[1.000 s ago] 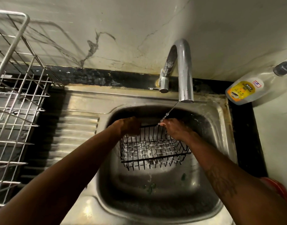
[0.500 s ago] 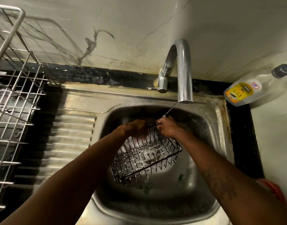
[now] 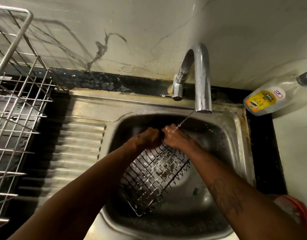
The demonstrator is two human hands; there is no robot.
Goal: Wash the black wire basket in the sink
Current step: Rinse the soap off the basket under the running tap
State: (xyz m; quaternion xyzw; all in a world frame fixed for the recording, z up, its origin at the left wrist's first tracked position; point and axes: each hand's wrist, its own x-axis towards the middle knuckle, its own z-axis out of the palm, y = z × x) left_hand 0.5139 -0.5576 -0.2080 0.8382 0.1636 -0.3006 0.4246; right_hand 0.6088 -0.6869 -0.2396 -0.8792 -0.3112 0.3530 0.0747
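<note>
Steel sink (image 3: 239,153) set into a dark worktop fills the view, its ribbed drainboard on the left side and a pale marbled wall behind. Nearest, both forearms reach forward into the bowl. Between them the black wire basket (image 3: 154,175) hangs tilted inside the sink, one corner low toward the near edge of the bowl, the opposite end raised at the hands; its long axis runs from near-left up to far-right. Soapy film clings to its wires. The left hand (image 3: 147,138) and right hand (image 3: 173,136) sit almost touching, each curled closed on the upper rim of the basket, so the basket lies below and nearer than both. A thin stream from the faucet (image 3: 201,80) lands on the right hand, which is the closer one to the spout. My judgement: rinsing turns on swinging the lower end up under that stream. Farther back, a dish-soap bottle (image 3: 263,99) lies at the far right corner, a wire drying rack (image 3: 19,104) at the left edge.
</note>
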